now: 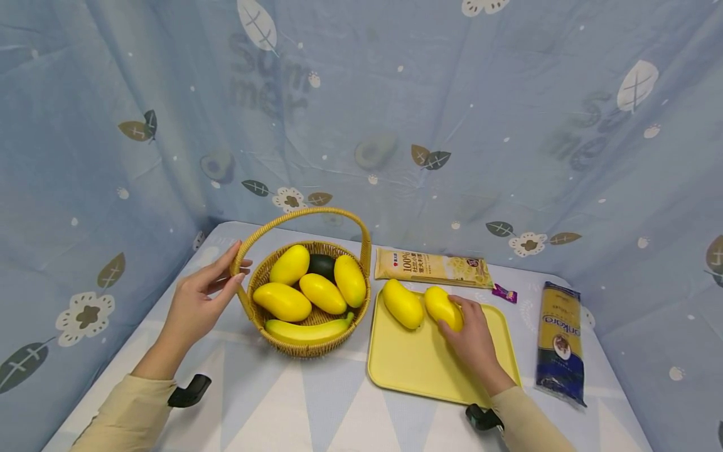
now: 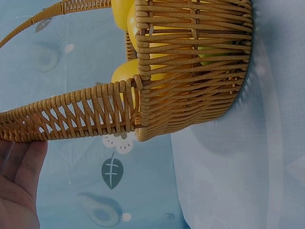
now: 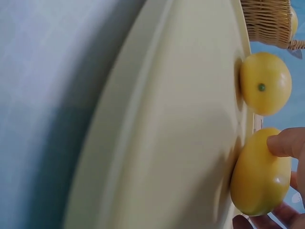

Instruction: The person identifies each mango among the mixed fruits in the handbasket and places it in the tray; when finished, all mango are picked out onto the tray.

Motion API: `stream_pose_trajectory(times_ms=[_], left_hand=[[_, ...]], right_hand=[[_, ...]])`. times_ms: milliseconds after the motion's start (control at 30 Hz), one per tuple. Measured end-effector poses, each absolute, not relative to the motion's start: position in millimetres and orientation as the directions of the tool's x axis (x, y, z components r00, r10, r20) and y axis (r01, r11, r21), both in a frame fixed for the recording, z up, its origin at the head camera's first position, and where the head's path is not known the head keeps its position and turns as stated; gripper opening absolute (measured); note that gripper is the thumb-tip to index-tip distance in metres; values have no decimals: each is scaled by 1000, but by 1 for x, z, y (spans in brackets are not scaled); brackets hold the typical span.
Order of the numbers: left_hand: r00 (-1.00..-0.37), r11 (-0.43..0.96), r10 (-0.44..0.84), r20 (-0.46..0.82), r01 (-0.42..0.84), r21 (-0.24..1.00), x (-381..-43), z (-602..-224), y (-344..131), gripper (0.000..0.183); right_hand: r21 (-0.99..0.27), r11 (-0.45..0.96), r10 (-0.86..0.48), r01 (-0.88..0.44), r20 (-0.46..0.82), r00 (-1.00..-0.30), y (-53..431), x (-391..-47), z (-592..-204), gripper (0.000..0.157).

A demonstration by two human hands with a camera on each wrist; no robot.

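Note:
My left hand (image 1: 199, 294) holds the side of the arched handle (image 1: 244, 254) of a wicker basket (image 1: 307, 349), thumb and fingers at its edges; in the left wrist view the fingers (image 2: 29, 164) meet the woven band. Inside the basket lie several yellow mangoes (image 1: 282, 302), a banana (image 1: 307, 331) and a dark green, rounded thing (image 1: 322, 266), partly hidden. My right hand (image 1: 473, 336) grips a mango (image 1: 443, 307) at the far part of a yellow tray (image 1: 418, 370), thumb on one side and fingers on the other. Left of it, another mango (image 1: 403, 304) rests on the tray.
Behind the tray lies a yellow pasta packet (image 1: 432, 267), with a small purple wrapped sweet (image 1: 504, 293) by its right end. A blue and gold packet (image 1: 561, 342) lies to the tray's right. Patterned blue cloth (image 1: 361, 113) hangs around the back and sides.

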State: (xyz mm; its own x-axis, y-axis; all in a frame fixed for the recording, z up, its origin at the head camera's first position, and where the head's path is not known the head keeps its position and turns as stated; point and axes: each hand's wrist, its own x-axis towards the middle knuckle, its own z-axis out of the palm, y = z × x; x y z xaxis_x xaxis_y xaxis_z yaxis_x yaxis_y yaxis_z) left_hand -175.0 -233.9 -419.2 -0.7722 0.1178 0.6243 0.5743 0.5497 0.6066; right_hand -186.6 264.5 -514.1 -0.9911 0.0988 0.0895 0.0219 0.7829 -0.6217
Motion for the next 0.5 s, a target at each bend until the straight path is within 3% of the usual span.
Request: stream_pose_trajectory(times_ms=[500], left_hand=[[-768, 546, 119, 629, 580, 605, -176, -419, -234, 76]], right_hand=[[-615, 789, 86, 1, 108, -990, 264, -184, -510, 60]])
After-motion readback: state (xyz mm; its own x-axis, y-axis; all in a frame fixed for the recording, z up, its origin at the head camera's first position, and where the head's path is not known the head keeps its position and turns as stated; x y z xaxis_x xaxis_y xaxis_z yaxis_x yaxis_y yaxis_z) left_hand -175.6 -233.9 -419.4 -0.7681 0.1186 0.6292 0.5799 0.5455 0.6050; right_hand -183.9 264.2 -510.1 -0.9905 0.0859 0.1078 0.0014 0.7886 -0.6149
